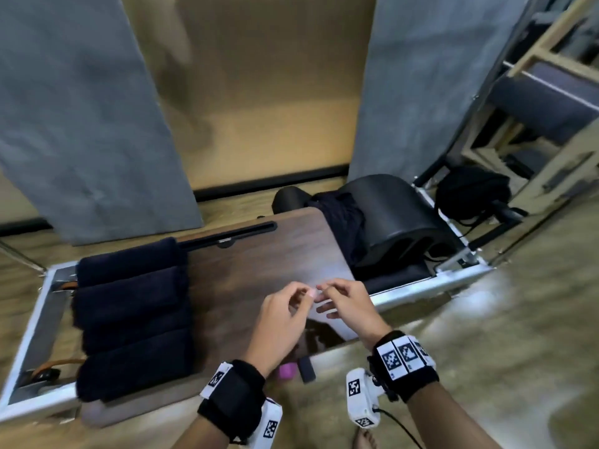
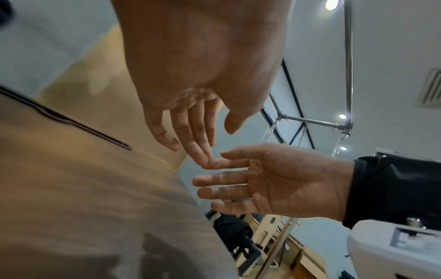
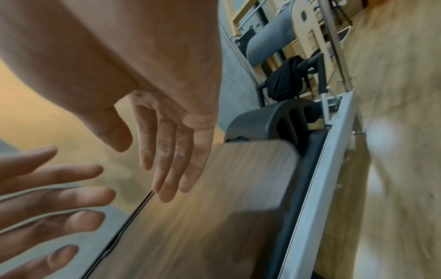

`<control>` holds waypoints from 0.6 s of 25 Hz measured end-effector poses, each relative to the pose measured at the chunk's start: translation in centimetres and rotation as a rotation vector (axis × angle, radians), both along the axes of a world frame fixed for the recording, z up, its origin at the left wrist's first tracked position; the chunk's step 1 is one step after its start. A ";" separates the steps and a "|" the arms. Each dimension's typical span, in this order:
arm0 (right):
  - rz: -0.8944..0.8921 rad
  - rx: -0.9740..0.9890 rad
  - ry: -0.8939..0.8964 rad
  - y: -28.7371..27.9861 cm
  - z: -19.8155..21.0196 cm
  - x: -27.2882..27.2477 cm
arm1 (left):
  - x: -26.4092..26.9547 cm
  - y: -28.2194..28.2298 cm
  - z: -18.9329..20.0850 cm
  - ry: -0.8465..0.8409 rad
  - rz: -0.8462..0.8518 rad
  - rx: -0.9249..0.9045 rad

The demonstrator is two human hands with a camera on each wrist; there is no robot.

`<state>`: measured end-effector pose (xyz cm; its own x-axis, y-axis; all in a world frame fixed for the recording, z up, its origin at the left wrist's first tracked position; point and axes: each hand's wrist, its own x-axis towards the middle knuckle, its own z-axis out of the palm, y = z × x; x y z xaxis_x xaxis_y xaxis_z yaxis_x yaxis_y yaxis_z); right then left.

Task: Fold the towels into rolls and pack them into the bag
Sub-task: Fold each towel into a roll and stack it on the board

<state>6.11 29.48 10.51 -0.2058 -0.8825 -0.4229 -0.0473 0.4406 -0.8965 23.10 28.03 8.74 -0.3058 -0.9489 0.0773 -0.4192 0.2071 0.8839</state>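
Hands: our left hand (image 1: 282, 322) and right hand (image 1: 348, 306) hover fingertip to fingertip, fingers relaxed, holding nothing.
Towels: four dark rolled towels (image 1: 133, 315) lie left of our left hand on the table (image 1: 259, 260).

No words, brands or numbers can be read anywhere. The white tags (image 1: 403, 353) on the black wrist bands (image 1: 236, 400) carry only black-and-white square code patterns, no letters.
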 end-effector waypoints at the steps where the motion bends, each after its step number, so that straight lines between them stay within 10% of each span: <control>1: -0.027 -0.004 -0.004 0.7 -0.2 -2.6 | -2.7 0.4 -0.1 -0.013 -0.036 0.016; 15: -0.072 0.039 -0.045 1.8 -3.9 -25.8 | -27.7 -1.8 -2.1 0.020 -0.050 0.235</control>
